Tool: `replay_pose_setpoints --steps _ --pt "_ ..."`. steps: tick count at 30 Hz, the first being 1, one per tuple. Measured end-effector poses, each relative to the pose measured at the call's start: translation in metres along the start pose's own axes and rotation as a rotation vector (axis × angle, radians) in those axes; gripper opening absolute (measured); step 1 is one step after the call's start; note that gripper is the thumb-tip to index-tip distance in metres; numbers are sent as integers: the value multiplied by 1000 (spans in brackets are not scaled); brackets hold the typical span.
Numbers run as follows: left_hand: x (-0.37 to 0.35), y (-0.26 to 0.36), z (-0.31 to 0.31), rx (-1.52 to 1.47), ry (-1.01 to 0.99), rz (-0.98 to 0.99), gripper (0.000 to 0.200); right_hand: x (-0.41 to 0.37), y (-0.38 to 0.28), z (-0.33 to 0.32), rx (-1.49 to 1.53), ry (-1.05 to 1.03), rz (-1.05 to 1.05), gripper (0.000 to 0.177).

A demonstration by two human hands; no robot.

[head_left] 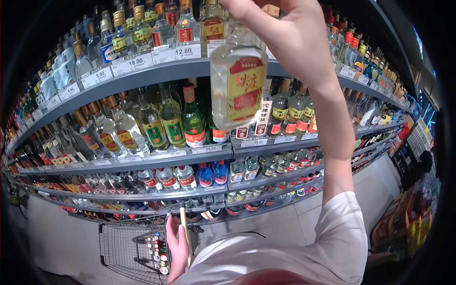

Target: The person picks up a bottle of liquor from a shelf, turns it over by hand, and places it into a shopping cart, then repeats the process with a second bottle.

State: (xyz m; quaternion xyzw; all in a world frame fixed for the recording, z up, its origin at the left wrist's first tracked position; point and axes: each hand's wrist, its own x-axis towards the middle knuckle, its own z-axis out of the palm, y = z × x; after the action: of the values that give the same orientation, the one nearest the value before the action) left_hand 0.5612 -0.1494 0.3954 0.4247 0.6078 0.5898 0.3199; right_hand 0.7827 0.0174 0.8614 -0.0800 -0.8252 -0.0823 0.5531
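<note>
A clear, flat bottle (240, 85) with a red and yellow label hangs upright in front of the upper shelf edge. My right hand (289, 38) is raised at the top, its fingers round the bottle's neck; the fingertips are partly beyond the frame. Low in the view, my left hand (177, 244) is beside the shopping cart (114, 244), next to a pale bar with a dark end (184, 228). Its fingers are close together around or against something I cannot make out.
Curved shelves (156, 69) of bottles and price tags span the view at several heights. Small bottles (159, 256) show through the cart's wire mesh. Stacked goods (399, 218) stand at the right, beyond the tiled floor (370, 185).
</note>
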Motion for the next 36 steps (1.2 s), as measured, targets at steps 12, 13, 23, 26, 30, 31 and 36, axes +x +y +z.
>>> replay_pose_setpoints --steps 12,13,23,26,30,31,36 --pt "28 177 92 -956 -1085 28 101 -168 -42 32 348 -12 508 12" --pt "20 177 95 -1015 -1055 3 94 -175 -41 32 350 -9 524 12" --pt "-47 185 145 -1113 -1095 -363 115 -265 -49 3 1170 263 865 33" --pt "-69 194 159 -1174 -1079 -458 116 -279 -68 -23 1291 299 975 38" --pt "-87 190 172 -1286 -1337 -497 116 -289 -94 -46 1432 409 1089 55" --pt "-92 190 177 -1259 -1323 -481 115 -296 -91 -50 1515 362 1049 57" --pt "-119 196 199 -1114 -1230 -382 110 -328 -86 -54 1909 279 764 59"
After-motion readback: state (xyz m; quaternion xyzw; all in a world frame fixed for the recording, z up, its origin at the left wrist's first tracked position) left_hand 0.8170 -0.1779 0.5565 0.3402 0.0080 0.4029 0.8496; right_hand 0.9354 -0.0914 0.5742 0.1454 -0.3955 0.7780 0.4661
